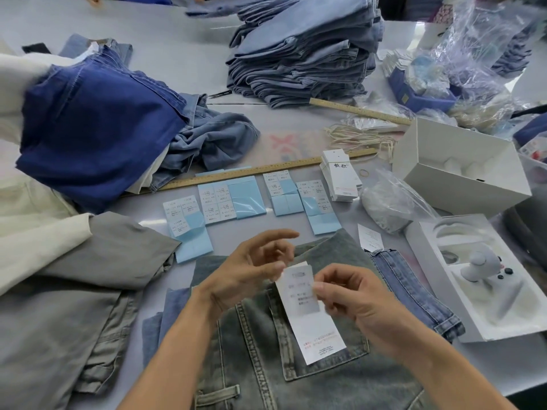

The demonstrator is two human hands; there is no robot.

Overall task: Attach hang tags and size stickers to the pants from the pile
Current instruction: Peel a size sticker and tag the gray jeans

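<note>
Holding one white hang tag (pixel 310 315) over the back pocket of the grey-green jeans (pixel 266 365) spread nearest me on the worktop (pixel 177 39): my right hand (pixel 352 297) pinches its edge with curled fingers, while my left hand (pixel 251 261) hovers just beside its top, fingers loosely spread and, as far as I can tell, gripping nothing. A size sticker looks already pressed onto the tag's upper half; whether the tag is fastened to the jeans I cannot tell. Stock remaining: blue sticker sheets (pixel 233 199) part-used, a bundle of blank tags (pixel 340 176), loose strings (pixel 361 137). Work outstanding, by my reckoning: most of it, given the tall folded denim stack (pixel 305 54) and the rumpled dark blue pair (pixel 97 122).
</note>
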